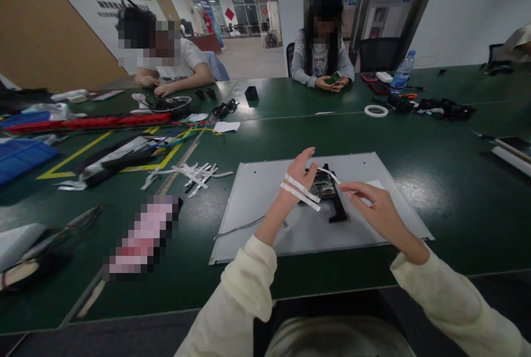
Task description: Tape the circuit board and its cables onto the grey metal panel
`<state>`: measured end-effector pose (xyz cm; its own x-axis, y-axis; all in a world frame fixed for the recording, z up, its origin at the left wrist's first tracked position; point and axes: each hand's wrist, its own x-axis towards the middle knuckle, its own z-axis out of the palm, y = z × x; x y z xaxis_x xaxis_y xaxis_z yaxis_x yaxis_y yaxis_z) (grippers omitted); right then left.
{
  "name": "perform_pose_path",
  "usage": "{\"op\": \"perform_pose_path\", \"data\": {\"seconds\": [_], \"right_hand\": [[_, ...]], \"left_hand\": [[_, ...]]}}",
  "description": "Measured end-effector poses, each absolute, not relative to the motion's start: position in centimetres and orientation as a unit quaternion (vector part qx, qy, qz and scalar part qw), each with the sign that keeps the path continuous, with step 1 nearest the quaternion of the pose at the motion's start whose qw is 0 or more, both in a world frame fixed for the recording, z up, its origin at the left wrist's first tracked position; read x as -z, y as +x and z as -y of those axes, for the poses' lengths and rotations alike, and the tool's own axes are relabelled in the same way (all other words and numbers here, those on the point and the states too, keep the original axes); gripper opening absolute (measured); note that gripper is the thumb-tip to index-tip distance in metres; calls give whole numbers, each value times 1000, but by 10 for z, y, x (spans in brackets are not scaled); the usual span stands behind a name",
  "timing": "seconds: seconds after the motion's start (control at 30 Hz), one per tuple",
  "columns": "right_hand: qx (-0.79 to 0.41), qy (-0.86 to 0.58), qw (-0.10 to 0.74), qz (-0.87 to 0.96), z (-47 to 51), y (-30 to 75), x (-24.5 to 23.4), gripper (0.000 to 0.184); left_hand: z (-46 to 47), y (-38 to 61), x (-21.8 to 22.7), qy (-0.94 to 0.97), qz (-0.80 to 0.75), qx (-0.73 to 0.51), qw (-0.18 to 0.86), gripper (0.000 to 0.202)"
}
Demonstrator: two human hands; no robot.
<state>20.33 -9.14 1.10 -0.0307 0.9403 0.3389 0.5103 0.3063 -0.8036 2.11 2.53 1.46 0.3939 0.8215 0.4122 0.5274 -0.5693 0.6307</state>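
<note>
My left hand (301,173) hovers over the board, fingers stretched out and thumb apart. Two white tape strips (299,191) cling to its back and wrist, their ends sticking out to the right. Another white tape strip (328,172) curves from beside my left thumb to my right hand (373,205), whose thumb and forefinger pinch its end. Below the hands lies a black frame (339,209) with a green circuit board (324,187), partly hidden by my left hand. It rests on a white panel (257,202). A grey cable (238,230) crosses the panel's left side.
Loose white strips (199,177) are heaped left of the panel, near a blurred-out pink phone-like object (145,235). Cables and tools crowd the left. A tape roll (376,110) and a water bottle (402,72) stand farther right. Two people sit across the green table (265,130).
</note>
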Motion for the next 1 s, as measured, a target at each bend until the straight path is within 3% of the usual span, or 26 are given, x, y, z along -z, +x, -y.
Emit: {"op": "perform_pose_path", "data": {"seconds": [0.13,0.27,0.67,1.0], "right_hand": [[-410,-495,474,601,101,168,-19,29],[-475,-472,475,571,101,149,-14,29],[-445,-496,525,530,107,172,-28,24],[-396,-583,391,591,84,223,4,29]], "left_hand": [[-2,26,-34,793,-400,-406,214,36],[16,30,-40,794,-410,-413,177,35],[13,3,-31,768,-457,-417,165,35],[83,2,-32,767,-481,-383,182,31]]}}
